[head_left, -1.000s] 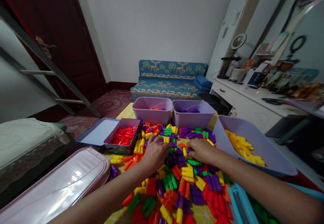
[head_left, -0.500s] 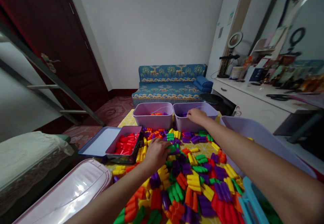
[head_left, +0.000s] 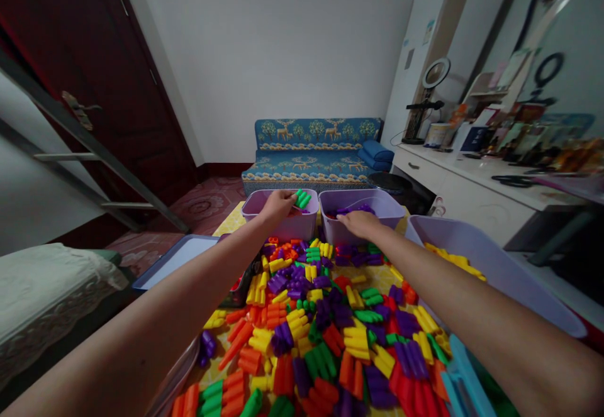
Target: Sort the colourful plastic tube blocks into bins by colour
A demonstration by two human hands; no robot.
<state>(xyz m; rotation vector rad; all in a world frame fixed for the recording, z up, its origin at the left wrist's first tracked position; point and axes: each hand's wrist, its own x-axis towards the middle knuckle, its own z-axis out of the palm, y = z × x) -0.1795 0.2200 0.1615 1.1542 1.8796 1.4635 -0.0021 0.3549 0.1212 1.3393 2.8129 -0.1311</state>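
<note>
A heap of plastic blocks (head_left: pixel 325 329) in red, orange, yellow, green and purple covers the yellow cloth in front of me. My left hand (head_left: pixel 277 205) is stretched out over the left lilac bin (head_left: pixel 264 202) at the back and grips green blocks (head_left: pixel 302 199). My right hand (head_left: pixel 359 222) rests palm down on the front rim of the right lilac bin (head_left: pixel 391 203), which holds purple blocks; its fingers lie over the rim and I cannot make out anything in them.
A tilted lilac bin with yellow blocks (head_left: pixel 476 260) stands at the right. A tin of red blocks and its lid (head_left: pixel 179 256) lie at the left, mostly behind my left arm. A blue sofa (head_left: pixel 314 153), a white desk (head_left: pixel 472 184), a bed (head_left: pixel 42 285) and a dark door (head_left: pixel 94 83) surround the spot.
My left hand has lifted green blocks from the heap and carried them over the left bin. My right hand has drawn back from inside the right bin to its front rim.
</note>
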